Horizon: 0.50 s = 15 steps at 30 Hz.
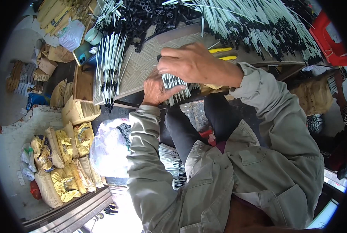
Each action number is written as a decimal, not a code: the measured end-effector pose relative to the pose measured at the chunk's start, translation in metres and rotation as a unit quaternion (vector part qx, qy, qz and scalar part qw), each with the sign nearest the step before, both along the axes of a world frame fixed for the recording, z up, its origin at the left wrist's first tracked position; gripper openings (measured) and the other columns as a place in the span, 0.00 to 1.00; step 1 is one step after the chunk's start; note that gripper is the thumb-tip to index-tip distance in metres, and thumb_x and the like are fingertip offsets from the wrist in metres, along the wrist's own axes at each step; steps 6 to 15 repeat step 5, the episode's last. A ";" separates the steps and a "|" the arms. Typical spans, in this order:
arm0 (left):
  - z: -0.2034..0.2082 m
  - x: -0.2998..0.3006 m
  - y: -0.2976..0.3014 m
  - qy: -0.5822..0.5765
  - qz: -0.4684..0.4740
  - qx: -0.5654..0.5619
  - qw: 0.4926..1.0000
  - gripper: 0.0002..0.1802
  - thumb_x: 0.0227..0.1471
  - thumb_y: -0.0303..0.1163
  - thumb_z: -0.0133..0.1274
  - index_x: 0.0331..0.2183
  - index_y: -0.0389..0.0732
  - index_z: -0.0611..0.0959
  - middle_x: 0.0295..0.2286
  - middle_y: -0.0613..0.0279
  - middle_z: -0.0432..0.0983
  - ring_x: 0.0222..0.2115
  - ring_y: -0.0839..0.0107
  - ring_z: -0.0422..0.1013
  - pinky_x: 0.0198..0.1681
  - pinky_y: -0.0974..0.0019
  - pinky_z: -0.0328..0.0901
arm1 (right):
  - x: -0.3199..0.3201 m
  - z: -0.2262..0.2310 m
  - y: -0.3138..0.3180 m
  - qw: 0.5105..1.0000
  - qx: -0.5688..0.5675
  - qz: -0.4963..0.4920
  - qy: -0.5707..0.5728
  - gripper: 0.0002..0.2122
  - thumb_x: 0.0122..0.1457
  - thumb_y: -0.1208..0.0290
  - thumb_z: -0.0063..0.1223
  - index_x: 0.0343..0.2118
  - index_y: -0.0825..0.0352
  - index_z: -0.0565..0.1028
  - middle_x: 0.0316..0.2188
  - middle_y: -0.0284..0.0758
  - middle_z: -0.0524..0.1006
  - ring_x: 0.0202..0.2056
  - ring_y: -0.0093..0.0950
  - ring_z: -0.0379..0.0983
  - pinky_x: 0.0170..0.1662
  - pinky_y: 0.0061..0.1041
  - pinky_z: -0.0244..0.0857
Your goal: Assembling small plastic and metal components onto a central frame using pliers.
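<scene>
My left hand is wrapped round a bundle of thin white rods with black bands, held near the table's front edge above my knees. The rods' pale ends point down toward me. Over the upper end of the bundle, my right hand is curled with its fingers closed. A small dark bit shows by its fingertips, but what it grips is hidden. Just behind my right wrist, a tool with yellow handles lies on the table.
Large heaps of white rods with black ends cover the table's far right. Another rod bundle lies left, below black plastic parts. A red plastic frame stands right. Brown and yellow sacks and a clear plastic bag sit lower left.
</scene>
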State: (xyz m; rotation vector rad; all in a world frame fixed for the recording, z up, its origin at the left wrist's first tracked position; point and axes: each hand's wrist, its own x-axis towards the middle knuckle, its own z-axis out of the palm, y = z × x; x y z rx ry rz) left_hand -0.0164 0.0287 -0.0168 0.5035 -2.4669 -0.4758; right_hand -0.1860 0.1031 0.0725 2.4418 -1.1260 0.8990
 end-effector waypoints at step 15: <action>-0.010 -0.003 -0.008 0.000 -0.020 0.007 1.000 0.31 0.34 0.52 0.60 0.40 0.44 0.78 0.39 0.49 0.73 0.45 0.53 0.66 0.50 0.60 0.59 | -0.024 -0.013 0.010 0.970 -0.131 -0.004 -0.203 0.12 0.49 0.73 0.54 0.38 0.61 0.74 0.33 0.31 0.73 0.30 0.27 0.72 0.31 0.20 0.68</action>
